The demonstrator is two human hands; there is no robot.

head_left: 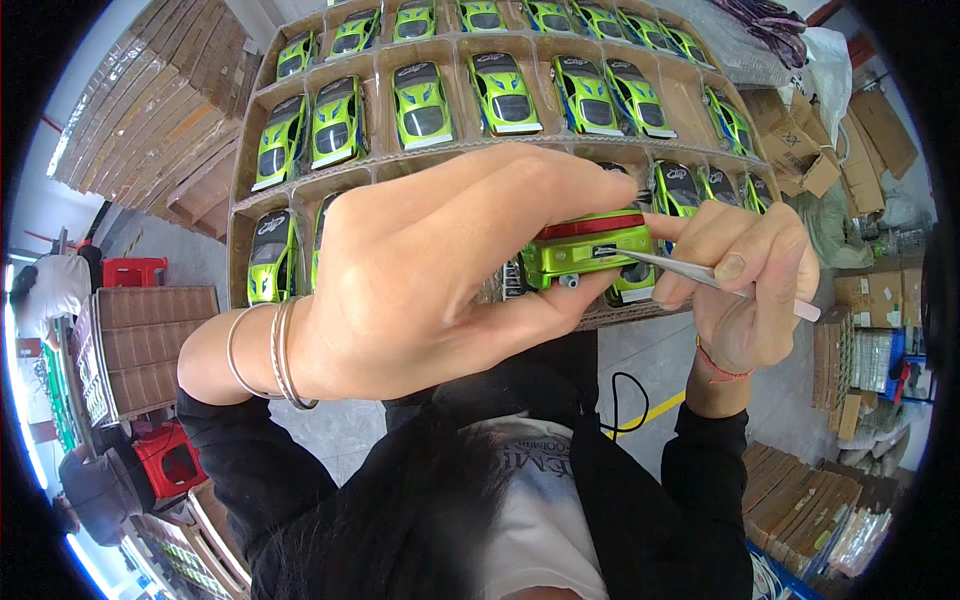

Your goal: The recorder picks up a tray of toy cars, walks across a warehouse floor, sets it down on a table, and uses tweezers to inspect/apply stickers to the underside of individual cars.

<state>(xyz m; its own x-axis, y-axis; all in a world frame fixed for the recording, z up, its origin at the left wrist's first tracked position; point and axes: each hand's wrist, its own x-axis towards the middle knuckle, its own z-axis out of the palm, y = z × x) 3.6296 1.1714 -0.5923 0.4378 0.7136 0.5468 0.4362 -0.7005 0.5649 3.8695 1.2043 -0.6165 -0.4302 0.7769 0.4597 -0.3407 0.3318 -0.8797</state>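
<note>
My left hand is wrapped round a bright green toy car, its rear end with the red light strip facing me. In my right hand is a pair of silver tweezers, pinched between thumb and fingers. The tweezers' tip touches the dark slot in the middle of the car's rear, or is very close to it. Part of the car's body is hidden behind my left fingers. Just beyond my hands lies a cardboard box with dividers, holding rows of similar green toy cars.
Stacked cardboard trays rise at the far left. On the right are open cartons and plastic-wrapped goods. Red stools stand on the left, near another person. A black cable hangs near the floor.
</note>
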